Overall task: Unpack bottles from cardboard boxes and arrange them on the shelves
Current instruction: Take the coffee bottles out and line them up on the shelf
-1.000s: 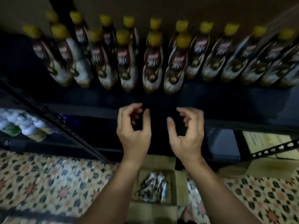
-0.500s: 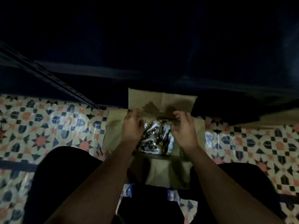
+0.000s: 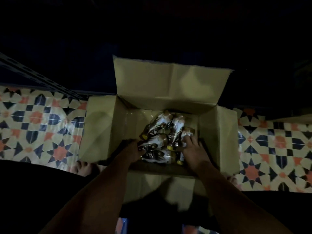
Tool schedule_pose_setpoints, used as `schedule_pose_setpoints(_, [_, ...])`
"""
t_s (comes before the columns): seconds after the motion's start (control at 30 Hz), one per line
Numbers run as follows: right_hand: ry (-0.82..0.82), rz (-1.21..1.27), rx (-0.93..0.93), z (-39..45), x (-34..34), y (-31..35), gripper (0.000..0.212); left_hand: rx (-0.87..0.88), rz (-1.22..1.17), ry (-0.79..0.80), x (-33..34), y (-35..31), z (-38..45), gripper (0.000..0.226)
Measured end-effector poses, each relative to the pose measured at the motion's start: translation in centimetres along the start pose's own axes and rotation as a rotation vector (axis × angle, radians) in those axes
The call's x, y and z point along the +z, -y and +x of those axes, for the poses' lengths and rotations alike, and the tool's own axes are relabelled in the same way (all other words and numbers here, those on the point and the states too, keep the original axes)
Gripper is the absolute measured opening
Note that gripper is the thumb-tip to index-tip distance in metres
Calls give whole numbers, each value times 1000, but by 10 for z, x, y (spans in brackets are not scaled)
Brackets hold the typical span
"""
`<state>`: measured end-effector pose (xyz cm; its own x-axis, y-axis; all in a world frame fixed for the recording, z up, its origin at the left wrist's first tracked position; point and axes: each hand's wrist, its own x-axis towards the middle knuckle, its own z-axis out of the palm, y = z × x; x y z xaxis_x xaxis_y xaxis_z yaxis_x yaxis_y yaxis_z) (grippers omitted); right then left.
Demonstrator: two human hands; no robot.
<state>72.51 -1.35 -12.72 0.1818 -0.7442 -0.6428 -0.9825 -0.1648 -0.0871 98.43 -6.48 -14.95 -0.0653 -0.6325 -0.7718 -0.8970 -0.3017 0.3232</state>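
Observation:
An open cardboard box (image 3: 104, 125) stands on the floor below me, flaps spread. Several brown bottles (image 3: 160, 122) with white labels and yellow caps lie on their sides in its right half. Both my hands are down inside the box. My left hand (image 3: 133, 149) reaches the left end of the nearest bottles; the dim light hides its fingers. My right hand (image 3: 192, 147) lies on the right side of the pile, its fingers over a bottle (image 3: 185, 132). I cannot tell whether either hand grips one. The shelves above are lost in darkness.
Patterned tiles (image 3: 38, 122) in orange, dark blue and cream cover the floor on both sides of the box. A slotted metal shelf post (image 3: 42, 80) slants at the upper left. My bare toes (image 3: 82, 168) show left of the box.
The view dropped from the shelf of bottles to the box on the floor. Both hands went from empty in front of the shelf down into the box onto the bottles.

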Motion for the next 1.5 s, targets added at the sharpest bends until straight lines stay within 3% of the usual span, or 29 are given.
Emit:
schedule_pose_setpoints(0.13, [-93,-144,-100,9,10,3,37,56,-37,-9,7,8,2,64])
schedule_pose_setpoints(0.27, [-146,-185,-126,14,13,4,40,56,-89,-40,6,12,4,61])
schedule_pose_setpoints(0.43, [-93,-199,-129,16,12,-2,47,54,-423,-95,8,15,9,62])
schedule_pose_setpoints(0.57, [-147,-160,-158,7,12,-14,55,44,-607,-185,-6,-9,-7,53])
schedule_pose_setpoints(0.77, [-278,312,-5,13,8,-13,56,197,-587,-273,-10,-32,-18,49])
schedule_pose_setpoints(0.9, [-376,895,180,9,-1,-5,42,253,-639,-144,4,-49,-17,43])
schedule_pose_setpoints(1.0, [-322,1145,250,9,4,-2,44,207,-686,-136,17,-64,-13,47])
schedule_pose_setpoints(1.07, [-301,1199,296,12,8,2,54,178,-733,-134,21,-71,-8,46])
schedule_pose_setpoints(1.2, [-322,1164,328,25,14,7,45,129,-739,-183,24,-82,5,36])
schedule_pose_setpoints(1.4, [-318,1264,381,34,16,9,39,144,-780,-274,13,-76,9,59])
schedule_pose_setpoints(1.5, [-313,1281,368,33,14,11,38,134,-796,-318,7,-71,5,46])
